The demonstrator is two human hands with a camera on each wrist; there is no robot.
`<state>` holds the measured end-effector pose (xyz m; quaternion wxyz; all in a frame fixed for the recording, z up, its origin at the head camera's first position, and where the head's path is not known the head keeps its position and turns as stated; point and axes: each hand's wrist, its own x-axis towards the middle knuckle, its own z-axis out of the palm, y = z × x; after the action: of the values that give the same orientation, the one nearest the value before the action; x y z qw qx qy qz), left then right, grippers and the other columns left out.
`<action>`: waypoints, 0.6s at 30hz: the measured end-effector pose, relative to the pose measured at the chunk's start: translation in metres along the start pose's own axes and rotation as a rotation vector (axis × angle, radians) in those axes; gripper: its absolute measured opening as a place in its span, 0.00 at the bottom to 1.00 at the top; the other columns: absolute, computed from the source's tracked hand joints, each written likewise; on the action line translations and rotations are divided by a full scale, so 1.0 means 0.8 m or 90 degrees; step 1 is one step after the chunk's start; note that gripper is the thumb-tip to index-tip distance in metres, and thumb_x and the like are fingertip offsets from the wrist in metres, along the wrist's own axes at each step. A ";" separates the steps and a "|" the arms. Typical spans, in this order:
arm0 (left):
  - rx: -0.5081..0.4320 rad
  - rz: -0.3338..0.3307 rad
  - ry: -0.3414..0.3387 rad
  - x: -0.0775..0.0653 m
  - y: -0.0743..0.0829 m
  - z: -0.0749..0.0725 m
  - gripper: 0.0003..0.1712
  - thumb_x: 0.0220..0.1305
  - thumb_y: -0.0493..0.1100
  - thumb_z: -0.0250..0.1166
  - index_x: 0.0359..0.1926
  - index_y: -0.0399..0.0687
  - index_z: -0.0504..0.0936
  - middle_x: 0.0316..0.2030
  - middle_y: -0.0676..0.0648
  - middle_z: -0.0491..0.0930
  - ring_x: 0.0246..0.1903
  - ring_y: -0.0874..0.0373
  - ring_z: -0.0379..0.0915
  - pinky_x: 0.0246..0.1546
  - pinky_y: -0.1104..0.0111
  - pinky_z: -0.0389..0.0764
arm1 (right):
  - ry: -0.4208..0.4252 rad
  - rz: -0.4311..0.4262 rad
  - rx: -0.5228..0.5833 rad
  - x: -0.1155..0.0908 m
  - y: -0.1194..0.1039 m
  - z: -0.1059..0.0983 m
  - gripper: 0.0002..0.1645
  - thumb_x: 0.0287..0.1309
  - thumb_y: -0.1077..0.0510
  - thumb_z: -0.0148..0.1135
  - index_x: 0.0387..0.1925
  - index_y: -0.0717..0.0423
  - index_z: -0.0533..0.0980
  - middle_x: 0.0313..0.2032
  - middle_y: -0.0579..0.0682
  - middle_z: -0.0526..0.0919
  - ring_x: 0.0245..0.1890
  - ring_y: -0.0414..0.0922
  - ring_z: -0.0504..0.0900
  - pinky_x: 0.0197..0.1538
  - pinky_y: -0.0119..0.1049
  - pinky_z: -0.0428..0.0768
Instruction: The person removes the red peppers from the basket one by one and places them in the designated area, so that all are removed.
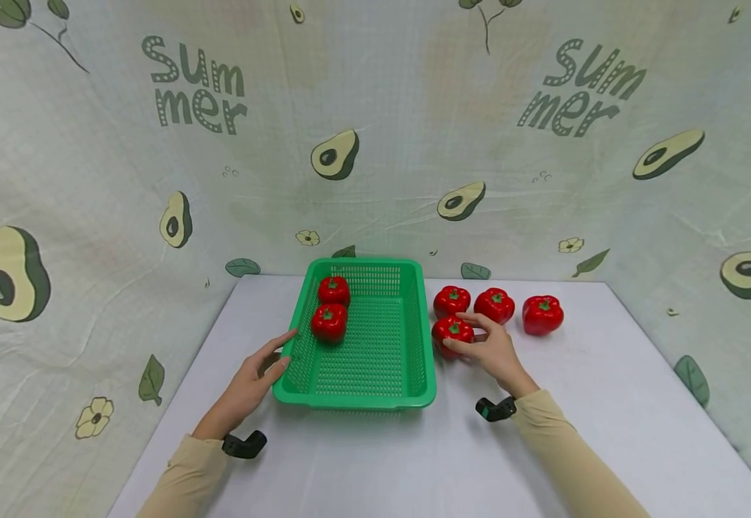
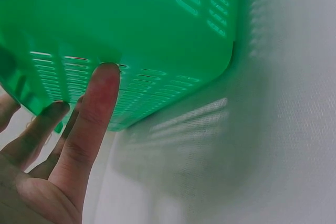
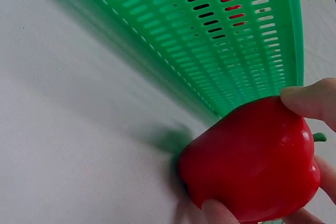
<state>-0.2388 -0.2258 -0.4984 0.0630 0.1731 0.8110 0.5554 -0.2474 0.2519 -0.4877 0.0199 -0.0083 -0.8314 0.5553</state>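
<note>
A green plastic basket (image 1: 362,399) with slotted walls stands on the white table, and two red bell peppers (image 1: 329,324) lie along its left side. Against the basket's outer left wall, the fairly straight fingers of my left hand (image 1: 246,388) touch the plastic (image 2: 157,30). To the right of the basket, my right hand (image 1: 495,354) grips a red bell pepper (image 3: 252,161) between thumb and fingers. This pepper has a short green stem and is close beside the basket's right wall (image 3: 210,40). Whether its base touches the table is hard to tell.
Three more red bell peppers, one near the basket (image 1: 451,301), one in the middle (image 1: 495,306) and one farther right (image 1: 542,315), sit behind the right hand. A cloth backdrop (image 1: 388,93) printed with avocados rises behind the table (image 1: 362,467).
</note>
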 end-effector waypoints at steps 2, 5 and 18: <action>0.000 0.002 0.000 0.000 0.000 0.000 0.33 0.88 0.48 0.58 0.86 0.54 0.64 0.84 0.40 0.58 0.77 0.31 0.62 0.71 0.29 0.64 | 0.001 -0.002 -0.005 0.001 0.001 0.000 0.42 0.68 0.49 0.79 0.77 0.54 0.73 0.73 0.64 0.73 0.58 0.61 0.78 0.47 0.39 0.85; -0.001 0.004 0.000 0.000 0.000 0.000 0.33 0.87 0.48 0.58 0.86 0.53 0.64 0.84 0.40 0.58 0.77 0.30 0.62 0.71 0.28 0.64 | 0.001 -0.002 -0.014 0.001 0.002 -0.001 0.41 0.67 0.48 0.79 0.76 0.53 0.74 0.73 0.63 0.74 0.59 0.63 0.77 0.48 0.40 0.85; -0.002 0.004 -0.001 0.000 0.000 0.000 0.32 0.88 0.48 0.57 0.86 0.53 0.64 0.84 0.39 0.58 0.77 0.30 0.62 0.71 0.28 0.63 | -0.007 -0.018 -0.037 0.002 0.005 -0.006 0.43 0.67 0.44 0.79 0.77 0.51 0.74 0.72 0.62 0.74 0.64 0.64 0.75 0.48 0.41 0.85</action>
<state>-0.2391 -0.2256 -0.4982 0.0621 0.1759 0.8093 0.5570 -0.2488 0.2577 -0.4897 0.0231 0.0059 -0.8472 0.5307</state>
